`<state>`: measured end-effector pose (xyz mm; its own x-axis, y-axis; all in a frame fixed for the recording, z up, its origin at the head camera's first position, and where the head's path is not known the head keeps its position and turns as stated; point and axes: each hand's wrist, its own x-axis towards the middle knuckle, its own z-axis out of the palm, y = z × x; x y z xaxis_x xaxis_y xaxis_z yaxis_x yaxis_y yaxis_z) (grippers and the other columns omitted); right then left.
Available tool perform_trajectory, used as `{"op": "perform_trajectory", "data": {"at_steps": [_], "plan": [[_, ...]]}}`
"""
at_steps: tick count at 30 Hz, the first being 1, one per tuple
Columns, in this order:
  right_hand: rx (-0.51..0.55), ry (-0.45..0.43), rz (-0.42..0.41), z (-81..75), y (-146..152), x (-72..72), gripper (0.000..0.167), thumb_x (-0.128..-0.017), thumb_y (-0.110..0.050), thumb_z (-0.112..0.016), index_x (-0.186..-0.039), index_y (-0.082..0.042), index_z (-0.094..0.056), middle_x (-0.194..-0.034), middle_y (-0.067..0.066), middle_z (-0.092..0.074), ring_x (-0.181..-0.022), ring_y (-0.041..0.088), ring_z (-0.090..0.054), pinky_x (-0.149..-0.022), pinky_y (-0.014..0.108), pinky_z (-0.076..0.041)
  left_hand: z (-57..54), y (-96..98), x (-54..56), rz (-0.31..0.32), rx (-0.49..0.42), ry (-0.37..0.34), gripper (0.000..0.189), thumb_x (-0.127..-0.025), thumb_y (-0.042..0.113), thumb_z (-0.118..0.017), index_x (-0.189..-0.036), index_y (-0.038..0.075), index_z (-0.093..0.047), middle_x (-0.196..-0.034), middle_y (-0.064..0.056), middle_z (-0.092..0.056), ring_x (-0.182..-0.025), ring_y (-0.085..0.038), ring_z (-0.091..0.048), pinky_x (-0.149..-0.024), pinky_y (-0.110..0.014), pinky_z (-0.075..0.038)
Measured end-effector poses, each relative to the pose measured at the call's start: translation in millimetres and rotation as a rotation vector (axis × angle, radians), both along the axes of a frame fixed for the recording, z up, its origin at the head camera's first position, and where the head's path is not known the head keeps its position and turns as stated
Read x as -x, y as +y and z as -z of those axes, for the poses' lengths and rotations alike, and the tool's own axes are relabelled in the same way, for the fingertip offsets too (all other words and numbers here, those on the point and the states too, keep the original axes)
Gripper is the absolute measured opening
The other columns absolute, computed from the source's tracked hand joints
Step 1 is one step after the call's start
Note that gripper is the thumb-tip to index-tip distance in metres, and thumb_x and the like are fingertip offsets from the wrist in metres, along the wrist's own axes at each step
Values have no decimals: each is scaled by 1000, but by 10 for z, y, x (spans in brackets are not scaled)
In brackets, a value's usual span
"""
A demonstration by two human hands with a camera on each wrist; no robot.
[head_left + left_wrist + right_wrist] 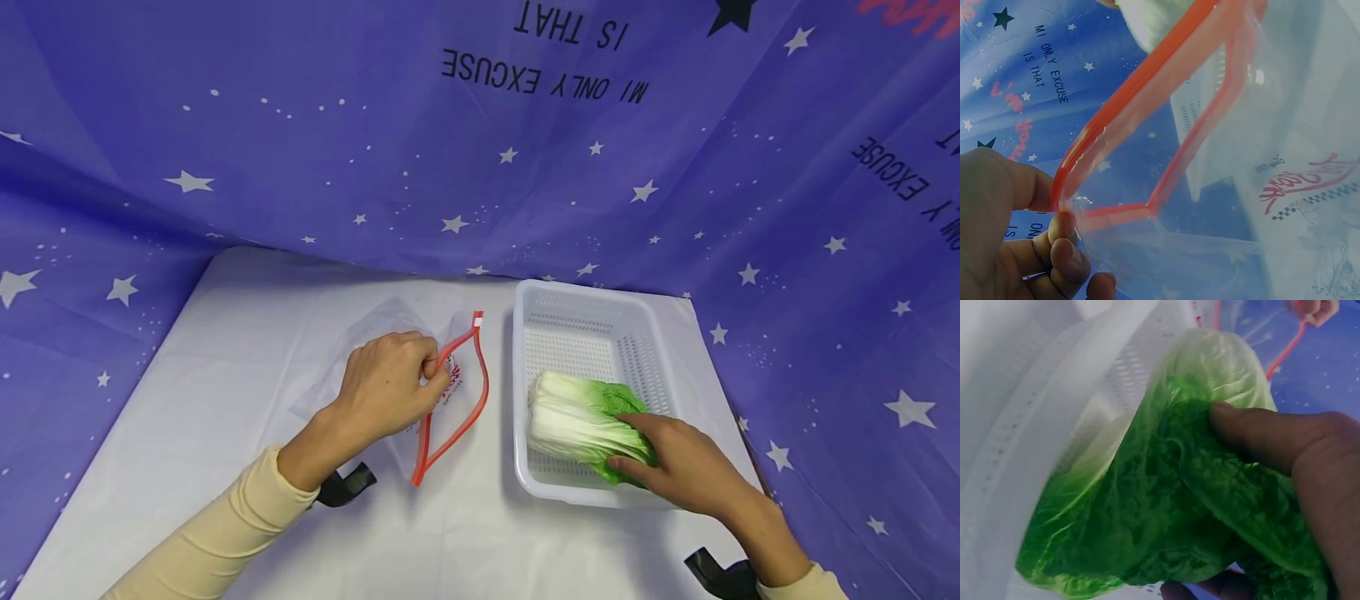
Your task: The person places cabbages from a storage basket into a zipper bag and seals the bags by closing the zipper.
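My left hand (393, 379) pinches the rim of a clear zip bag (468, 392) with red edging, thumb against fingers. Its mouth gapes toward the basket, and red printing shows on the side. In the left wrist view, thumb and fingertips meet at one end of the red zip strip (1119, 103). My right hand (690, 462) grips a Chinese cabbage (577, 425) by its green leafy end, its white stalk end pointing left, over the basket. In the right wrist view, my thumb lies across the cabbage leaves (1166, 487); another pale stalk with green leaf (1085, 494) shows behind.
A white perforated plastic basket (517, 358) stands at the right of the white-covered table (225, 350), to the right of the bag. Purple star-printed cloth (375, 167) hangs behind and along the sides. Black straps sit at both wrists.
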<state>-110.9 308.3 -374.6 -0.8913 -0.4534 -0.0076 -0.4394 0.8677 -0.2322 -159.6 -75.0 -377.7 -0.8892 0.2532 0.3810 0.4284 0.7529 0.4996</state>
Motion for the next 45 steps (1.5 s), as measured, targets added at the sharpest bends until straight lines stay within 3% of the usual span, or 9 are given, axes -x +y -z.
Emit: {"op": "perform_trajectory", "data": {"at_steps": [6,12,17,23,29,34,41,45], "plan": [[30,4,-17,-132,-72,-31,53,-85,-49,-72,-121,-10,-66,-109,-1,-69,-97,19,-65,-78,46,-51,0,-4,-11,-4,-1,-8,24,-78,18,-62,-60,23,-47,-58,11,-43,-48,-12,-41,-40,-32,-33],[101,-43,-66,-234,-303,-8,48,-88,-49,-69,-119,-14,-66,-94,-14,-65,-78,3,-57,-68,32,-48,-7,-13,-12,-1,6,-1,26,-80,18,-62,-60,24,-46,-57,11,-43,-48,-12,-42,-40,-32,-33],[61,-66,-100,-328,-569,40,45,-90,-53,-64,-116,-17,-67,-84,-19,-59,-73,2,-52,-64,30,-45,-16,-31,-12,4,11,6,27,-81,20,-62,-60,24,-46,-57,11,-42,-49,-11,-41,-40,-31,-32],[11,-79,-121,-397,-874,115,29,-91,-52,-63,-92,-22,-64,-62,-20,-46,-60,2,-46,-57,28,-39,-20,-45,-40,23,10,7,28,-81,18,-62,-60,22,-44,-56,10,-40,-49,-11,-40,-39,-31,-32],[-1,-192,-65,-455,-1232,192,31,-87,-51,-67,-75,-24,-59,-57,-14,-46,-53,4,-45,-49,28,-38,-45,-56,-78,44,17,17,30,-82,18,-62,-59,22,-42,-57,10,-38,-50,-11,-38,-40,-30,-31],[25,-260,-22,-416,-1467,257,37,-85,-52,-69,-68,-21,-59,-54,-11,-50,-51,7,-50,-49,30,-40,-65,-38,-112,68,24,49,31,-83,18,-60,-59,22,-40,-57,9,-37,-51,-9,-37,-40,-30,-30],[164,-382,42,-276,-1677,349,37,-87,-47,-68,-67,-16,-62,-54,-8,-55,-48,8,-53,-47,30,-42,-72,-12,-141,86,28,107,31,-82,17,-59,-59,23,-39,-57,11,-35,-50,-8,-36,-39,-29,-29],[330,-575,116,-223,-1771,394,36,-89,-45,-67,-74,-11,-67,-60,-2,-60,-51,11,-55,-46,31,-46,-71,-2,-153,104,29,130,30,-80,17,-59,-59,23,-39,-57,11,-35,-50,-9,-36,-40,-29,-29]]}}
